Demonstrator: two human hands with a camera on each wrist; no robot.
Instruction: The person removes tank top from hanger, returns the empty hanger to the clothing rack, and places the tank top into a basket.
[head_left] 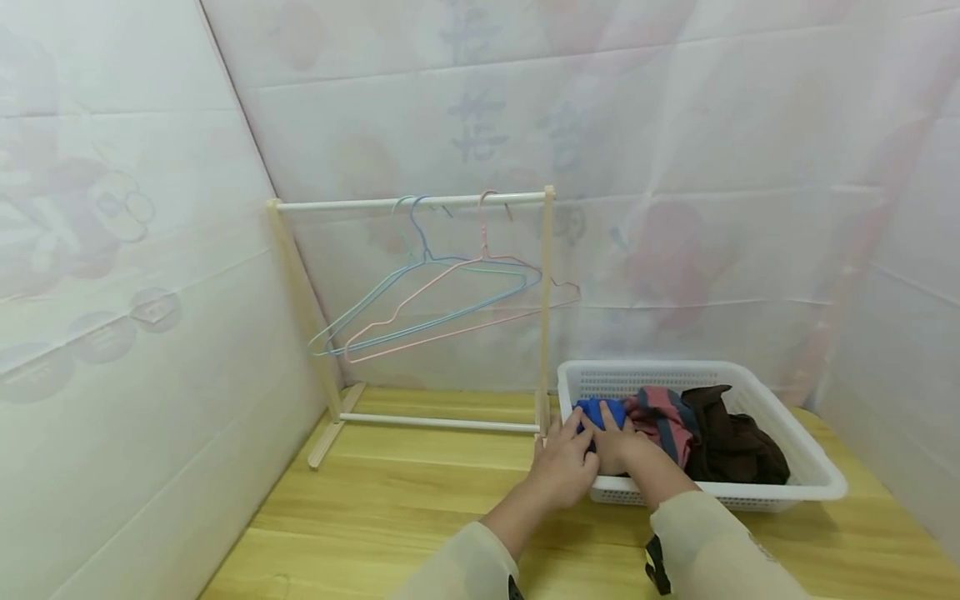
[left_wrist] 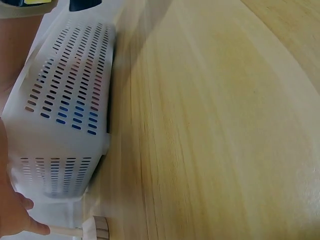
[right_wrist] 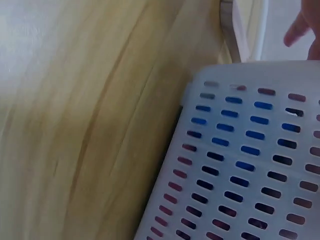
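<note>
A blue garment lies bunched in the left end of a white plastic basket. My right hand reaches over the front rim and rests on this blue cloth with spread fingers. Beside it, at the basket's left front corner, my left hand lies across the rim, its fingertips at the cloth's edge. The undersides of the fingers are hidden. To the right, a pink and grey-blue striped garment touches the blue one, and a dark brown garment lies beyond that.
A wooden rack with a white top rail stands left of the basket, its right foot close to my left hand. From the rail hang a pink hanger, a blue hanger and a green hanger. Printed sheets surround the wood-grain table.
</note>
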